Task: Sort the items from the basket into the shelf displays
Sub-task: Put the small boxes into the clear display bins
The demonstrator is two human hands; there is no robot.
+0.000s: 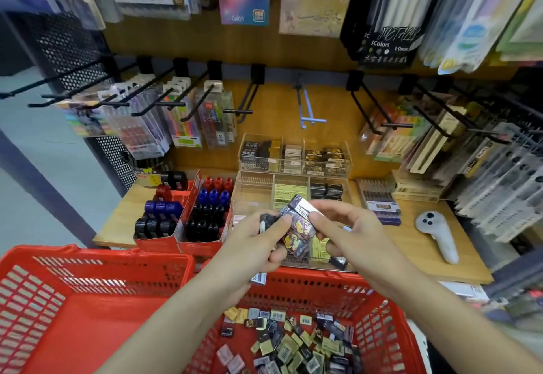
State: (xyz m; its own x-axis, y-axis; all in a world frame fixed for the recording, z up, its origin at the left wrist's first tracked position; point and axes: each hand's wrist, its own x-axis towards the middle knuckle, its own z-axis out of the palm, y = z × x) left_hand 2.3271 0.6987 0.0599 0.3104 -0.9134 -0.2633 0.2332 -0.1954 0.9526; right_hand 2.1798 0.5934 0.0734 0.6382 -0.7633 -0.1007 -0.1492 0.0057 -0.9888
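I see a wooden shelf (426, 244) in a stationery aisle | 2 red baskets (379, 323), erasers loose in the near right 1 | left hand (258, 244) and right hand (349, 235) together, gripping small eraser packs (299, 226) over the clear trays (293, 168)

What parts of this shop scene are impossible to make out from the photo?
Head view only:
- Packs in the left hand: fingers cover most of them, so their count is unclear.
- Pack pinched by the right hand: its lettering is cut off by the fingers.
- Small packs in the right red basket: labels too small, and the bottom edge cuts the pile.
- Hanging pen packs at left: blurred.
- Clear display bins: print unreadable.
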